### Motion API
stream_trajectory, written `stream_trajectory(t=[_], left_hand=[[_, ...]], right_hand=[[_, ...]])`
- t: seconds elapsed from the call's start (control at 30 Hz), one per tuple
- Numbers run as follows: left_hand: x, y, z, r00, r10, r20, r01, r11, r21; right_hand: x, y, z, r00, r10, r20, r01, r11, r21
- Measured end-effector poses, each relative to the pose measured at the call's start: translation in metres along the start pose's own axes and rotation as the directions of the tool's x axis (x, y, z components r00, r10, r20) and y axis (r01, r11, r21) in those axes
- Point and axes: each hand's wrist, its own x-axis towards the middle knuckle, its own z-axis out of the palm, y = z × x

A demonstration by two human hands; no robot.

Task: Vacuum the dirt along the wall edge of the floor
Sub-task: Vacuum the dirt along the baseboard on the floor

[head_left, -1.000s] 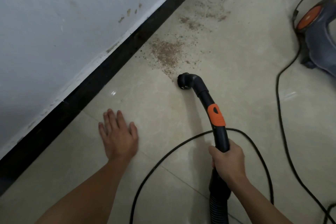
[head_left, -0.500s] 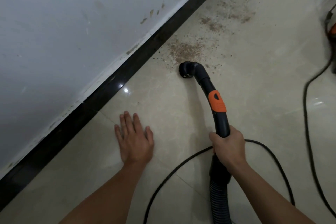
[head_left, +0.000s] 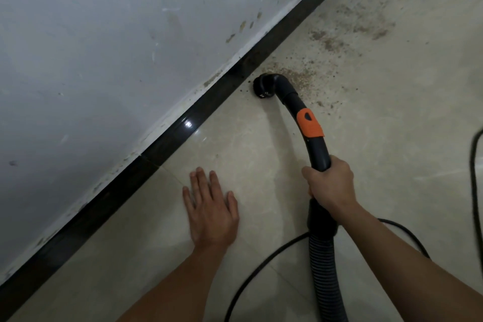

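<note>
Nozzle has gone fwd and left vs. a sec ago. It was short of the brown patch, out on open tile. Now it sits at the patch's near-left edge, just beside the black skirting, upper ctr of frame. View has swung too, and the vacuum body seen at right earlier is out of shot.

Right hand is wrapped tight round the black wand, fingers curled, below the orange slider, ctr-right. Ribbed hose runs from under that hand down to the btm edge. Left hand lies flat on the floor, palm down, fingers straight and a bit spread, holding nothing. It is lower ctr, near the skirting but apart from it.

Dirt is brown grit on the tile right of the nozzle and up against it, w/ loose specks beyond. More patches trail along the wall edge toward the upper right. Wall fills the upper left, white and scuffed, w/ a few brown marks. Thin black cord loops across the btm behind the hose and right forearm. A second cord shows at the right edge.
</note>
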Motion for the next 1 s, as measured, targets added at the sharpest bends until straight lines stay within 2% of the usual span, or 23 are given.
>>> stream_trajectory(t=[0.23,0.5,0.8,0.9,1.0], left_hand=[[0.0,0.0,0.0,1.0,-0.002,0.012,0.002,1.0,0.003],[0.001,0.0,0.002,1.0,-0.002,0.017,0.001,1.0,0.005],[0.0,-0.001,0.004,1.0,0.009,0.012,-0.009,1.0,0.019],[-0.001,-0.001,0.004,1.0,0.014,0.002,-0.014,1.0,0.012],[-0.001,0.0,0.003,1.0,0.014,-0.008,-0.014,1.0,-0.001]], right_hand=[[0.014,-0.021,0.0,0.993,-0.051,0.105,0.056,0.998,-0.04],[-0.017,0.014,-0.04,0.998,-0.001,0.07,0.009,0.993,-0.116],[-0.015,-0.002,0.003,0.989,-0.077,0.128,0.09,0.991,-0.096],[-0.032,0.015,-0.012,0.994,-0.036,0.103,0.046,0.994,-0.097],[-0.063,0.054,-0.039,0.998,0.053,0.016,-0.051,0.994,-0.096]])
